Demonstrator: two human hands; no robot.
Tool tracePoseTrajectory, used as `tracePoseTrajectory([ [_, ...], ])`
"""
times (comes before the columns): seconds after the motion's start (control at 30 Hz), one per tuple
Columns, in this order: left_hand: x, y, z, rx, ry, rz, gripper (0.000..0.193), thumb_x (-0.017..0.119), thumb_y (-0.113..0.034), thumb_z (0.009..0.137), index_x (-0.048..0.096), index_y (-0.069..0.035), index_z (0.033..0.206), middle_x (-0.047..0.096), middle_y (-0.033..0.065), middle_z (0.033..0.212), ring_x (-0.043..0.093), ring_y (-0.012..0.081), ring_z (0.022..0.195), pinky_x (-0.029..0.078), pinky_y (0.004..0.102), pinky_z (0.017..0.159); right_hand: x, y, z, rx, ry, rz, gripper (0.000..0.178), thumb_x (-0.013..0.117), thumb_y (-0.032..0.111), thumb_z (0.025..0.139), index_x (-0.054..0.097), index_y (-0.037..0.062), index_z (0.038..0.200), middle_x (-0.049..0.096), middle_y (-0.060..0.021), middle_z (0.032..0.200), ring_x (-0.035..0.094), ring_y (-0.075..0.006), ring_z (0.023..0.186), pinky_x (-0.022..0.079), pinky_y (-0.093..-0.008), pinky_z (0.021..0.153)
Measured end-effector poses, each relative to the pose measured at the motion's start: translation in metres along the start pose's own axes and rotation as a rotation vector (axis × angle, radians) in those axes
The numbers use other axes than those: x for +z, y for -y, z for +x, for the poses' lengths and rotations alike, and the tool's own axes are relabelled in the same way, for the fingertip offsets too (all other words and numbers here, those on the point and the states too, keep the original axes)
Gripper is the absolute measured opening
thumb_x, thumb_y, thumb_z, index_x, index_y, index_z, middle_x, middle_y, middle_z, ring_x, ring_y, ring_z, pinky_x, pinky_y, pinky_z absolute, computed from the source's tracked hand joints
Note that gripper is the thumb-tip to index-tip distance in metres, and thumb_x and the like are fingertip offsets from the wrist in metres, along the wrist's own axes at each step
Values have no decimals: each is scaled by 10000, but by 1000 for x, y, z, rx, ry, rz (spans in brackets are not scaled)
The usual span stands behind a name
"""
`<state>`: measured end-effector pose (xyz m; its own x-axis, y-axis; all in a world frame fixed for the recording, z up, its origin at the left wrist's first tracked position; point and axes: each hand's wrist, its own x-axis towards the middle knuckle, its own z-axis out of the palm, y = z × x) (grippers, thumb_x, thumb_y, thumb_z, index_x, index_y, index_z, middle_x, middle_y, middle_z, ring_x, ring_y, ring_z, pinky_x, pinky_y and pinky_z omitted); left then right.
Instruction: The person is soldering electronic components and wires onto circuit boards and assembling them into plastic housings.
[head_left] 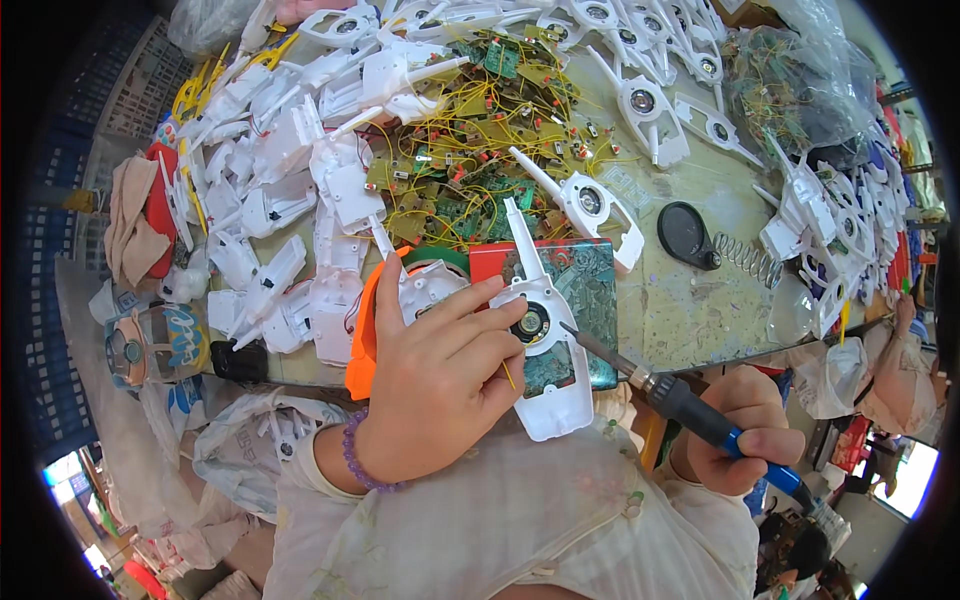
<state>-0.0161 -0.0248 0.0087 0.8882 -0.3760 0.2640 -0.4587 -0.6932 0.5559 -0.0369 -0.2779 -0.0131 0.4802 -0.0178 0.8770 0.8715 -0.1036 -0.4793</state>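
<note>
Pale-green worktop (670, 325) shows between a green block (598, 285) and coiled spring (748, 261). A white casing (556, 415) on the block overhangs the front edge, the left hand (440, 380) loosely spread against it; the right hand (742, 425) curls tight around a soldering iron (690, 412).

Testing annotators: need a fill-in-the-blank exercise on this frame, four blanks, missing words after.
1. The right hand grips the ____ iron.
2. The left hand touches a ____ plastic housing.
3. Purple beads form a ____ at the left wrist.
4. Thin yellow ____ tangle over the piled circuit boards.

Missing words: soldering; white; bracelet; wires.
</note>
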Motion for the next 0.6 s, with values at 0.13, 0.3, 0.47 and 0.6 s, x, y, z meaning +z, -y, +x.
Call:
tracePoseTrajectory([
  [0.13, -1, -1, -1, 2, 2, 18, 91, 696, -71, 693, 622, -101, 737, 693, 8, 970, 621, 209, 1057, 137, 664, 1058, 1, 0, -6, 60, -25, -19, 259, 451, 322, 970, 411, 77, 894, 447, -31, 567, 393, -154, 453, 297, -294, 472],
  [0.3, -8, 3, 1, -17, 61, -91, 100, 709, -87, 716, 640, -98, 788, 676, 25, 1030, 595, 231, 1103, 181, 624, 1069, 0, 2, -8, 121, -75, -69, 280, 451, 348, 973, 404, 81, 903, 442, -33, 589, 400, -159, 477, 314, -292, 473],
  [0.47, -16, 16, 0, -1, 113, -114, 182, 705, -79, 712, 678, -102, 891, 666, 57, 1094, 553, 290, 1167, 199, 578, 1082, -3, 3, -11, 163, -129, -130, 303, 506, 365, 954, 422, 76, 917, 483, -29, 584, 445, -160, 464, 344, -283, 421],
  [0.6, -18, 12, 3, 33, 96, -24, 220, 707, -76, 703, 686, -112, 918, 665, 42, 1082, 542, 292, 1165, 212, 574, 1076, -5, 6, -12, 231, -141, -138, 310, 522, 369, 949, 422, 77, 921, 490, -34, 591, 458, -164, 492, 355, -282, 451],
])
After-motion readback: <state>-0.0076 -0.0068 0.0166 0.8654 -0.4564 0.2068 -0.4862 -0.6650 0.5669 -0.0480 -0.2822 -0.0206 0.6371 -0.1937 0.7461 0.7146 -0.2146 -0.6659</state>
